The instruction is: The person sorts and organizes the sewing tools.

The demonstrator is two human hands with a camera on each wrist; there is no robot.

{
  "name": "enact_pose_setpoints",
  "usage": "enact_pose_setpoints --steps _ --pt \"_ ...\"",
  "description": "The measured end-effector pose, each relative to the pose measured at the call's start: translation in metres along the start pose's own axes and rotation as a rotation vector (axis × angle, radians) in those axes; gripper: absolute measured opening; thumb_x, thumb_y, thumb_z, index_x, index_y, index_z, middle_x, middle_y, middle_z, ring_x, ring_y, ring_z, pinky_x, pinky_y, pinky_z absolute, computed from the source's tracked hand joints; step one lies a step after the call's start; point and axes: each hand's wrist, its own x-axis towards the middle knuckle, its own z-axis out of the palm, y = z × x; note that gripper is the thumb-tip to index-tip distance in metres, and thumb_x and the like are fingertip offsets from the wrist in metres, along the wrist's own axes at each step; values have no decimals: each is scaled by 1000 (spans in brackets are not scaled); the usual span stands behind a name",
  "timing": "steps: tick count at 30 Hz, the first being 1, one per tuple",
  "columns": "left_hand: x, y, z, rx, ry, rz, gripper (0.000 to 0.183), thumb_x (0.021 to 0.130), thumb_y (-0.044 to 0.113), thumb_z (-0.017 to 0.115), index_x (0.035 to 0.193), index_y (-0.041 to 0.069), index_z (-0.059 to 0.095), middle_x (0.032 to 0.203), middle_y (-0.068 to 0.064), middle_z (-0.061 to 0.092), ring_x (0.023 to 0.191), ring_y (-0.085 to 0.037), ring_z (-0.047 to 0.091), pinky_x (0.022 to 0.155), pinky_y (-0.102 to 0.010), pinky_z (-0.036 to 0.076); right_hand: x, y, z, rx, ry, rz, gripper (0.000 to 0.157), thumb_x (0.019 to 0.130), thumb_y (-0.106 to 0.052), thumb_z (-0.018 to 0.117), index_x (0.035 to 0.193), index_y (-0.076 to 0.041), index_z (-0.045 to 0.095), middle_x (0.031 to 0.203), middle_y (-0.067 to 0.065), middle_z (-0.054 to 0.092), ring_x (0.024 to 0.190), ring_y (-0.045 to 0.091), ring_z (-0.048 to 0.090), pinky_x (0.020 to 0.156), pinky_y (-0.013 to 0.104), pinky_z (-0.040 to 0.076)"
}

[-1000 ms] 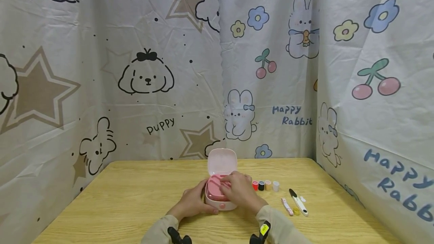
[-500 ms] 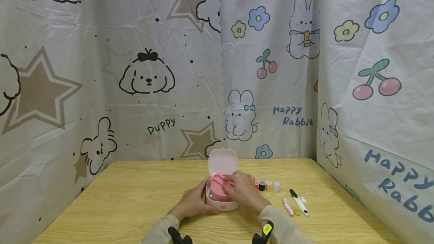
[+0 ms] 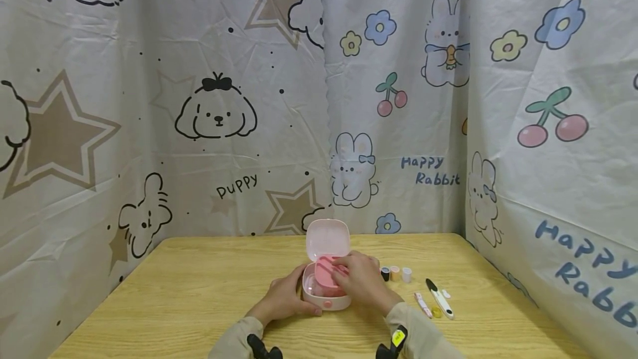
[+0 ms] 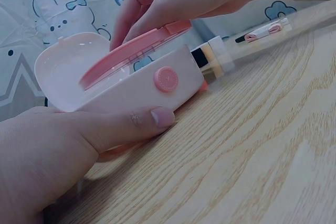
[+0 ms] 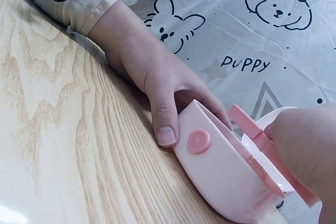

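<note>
A small pale pink box [image 3: 316, 301] with a round pink button [image 4: 166, 80] stands on the table, its lid [image 3: 328, 239] raised at the back. My left hand [image 3: 285, 293] grips the box from the left, thumb along the front and fingers around the side. My right hand [image 3: 366, 277] pinches a darker pink tray [image 3: 325, 273] with its fingers over the top. In the left wrist view the tray [image 4: 131, 51] sits tilted above the box's rim, its left end lower. The box's inside shows at the left; its contents are unclear.
Right of the box stand small thread spools, among them black [image 3: 385, 274], beige [image 3: 395, 273] and white [image 3: 406, 275]. Farther right lie a white tool with a black tip [image 3: 440, 298], a pink-and-white strip-like item [image 3: 422, 304] and a small yellow item [image 3: 436, 312]. Printed curtains [image 3: 219, 198] enclose the table.
My right hand has shifted the pink tray to the right and raised it, uncovering the left part of the box. It now hides the red spool. My left hand stays put.
</note>
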Motion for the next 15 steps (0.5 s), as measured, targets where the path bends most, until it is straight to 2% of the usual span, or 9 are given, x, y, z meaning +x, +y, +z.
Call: enact_pose_setpoints --steps 6,15 --pt "-1 -2 0 -4 3 1 116 67 56 94 159 12 38 157 -8 47 139 -38 43 108 -71 24 -2 2 -3 -9 15 -5 22 91 -25 76 109 -15 82 100 -3 72 90 13 60 91 57 41" --pt "1 -2 -1 7 15 52 116 66 57 94 157 10 40 151 -6 53 134 -33 50 107 -65 28 -4 8 -7 0 6 26 24 92 -25 76 113 -15 80 98 -1 70 87 13 57 91 56 39"
